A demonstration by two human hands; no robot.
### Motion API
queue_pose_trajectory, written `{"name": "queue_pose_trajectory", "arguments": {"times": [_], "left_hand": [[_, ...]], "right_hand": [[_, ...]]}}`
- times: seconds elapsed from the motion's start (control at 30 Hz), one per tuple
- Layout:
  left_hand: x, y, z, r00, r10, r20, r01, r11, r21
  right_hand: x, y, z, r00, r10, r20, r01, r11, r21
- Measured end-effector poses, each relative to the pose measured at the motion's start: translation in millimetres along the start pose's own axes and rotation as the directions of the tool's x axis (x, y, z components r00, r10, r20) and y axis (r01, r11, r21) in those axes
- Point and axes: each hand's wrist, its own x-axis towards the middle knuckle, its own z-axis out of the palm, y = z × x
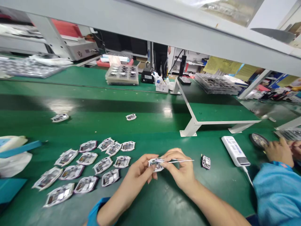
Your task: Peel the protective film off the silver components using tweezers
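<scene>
Near the middle of the bench, my left hand (144, 169) grips a small watch-like electronic housing (152, 162) with a pale rim by its edge. My right hand (180, 171) is closed around thin, pale tweezers (182, 161), whose joined end points right. Fingertips of the right hand touch the housing or lie right against it; the tweezer tips are too small to make out. To the right lies a similar housing (206, 162). Several more housings (86, 184) are spread in loose rows left of my left hand.
A white power strip-like box (235, 151) with a cable lies at right, near a co-worker's hand (279, 152) and a round dark object (258, 140). Behind stands a low green-topped stand (221, 110). Single housings (131, 117) sit farther back. A grey shelf beam (150, 23) crosses above.
</scene>
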Motion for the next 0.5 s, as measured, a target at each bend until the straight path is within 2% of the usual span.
{"name": "queue_pose_trajectory", "arguments": {"times": [0.17, 0.27, 0.37, 0.5], "left_hand": [[0.3, -3.8, 2.5, 1.000, 0.011, -0.002, -0.011, 1.000, -0.016], [1.8, -3.6, 5.1, 1.000, -0.005, -0.020, 0.005, 1.000, -0.028], [2.0, -2.1, 5.7, 0.999, -0.027, -0.046, 0.026, 0.999, -0.018], [0.0, -0.2, 3.5, 0.996, -0.050, -0.078, 0.048, 0.998, -0.027]], "right_hand": [[2.0, -1.0, -0.4, 0.975, -0.205, 0.086, 0.212, 0.975, -0.073], [1.1, -0.1, 0.4, 0.961, -0.240, 0.140, 0.256, 0.961, -0.106], [-0.1, 1.4, 1.0, 0.984, -0.143, 0.103, 0.153, 0.983, -0.100], [0.2, 3.4, -1.3, 0.995, 0.100, 0.031, -0.101, 0.994, 0.032]]}}
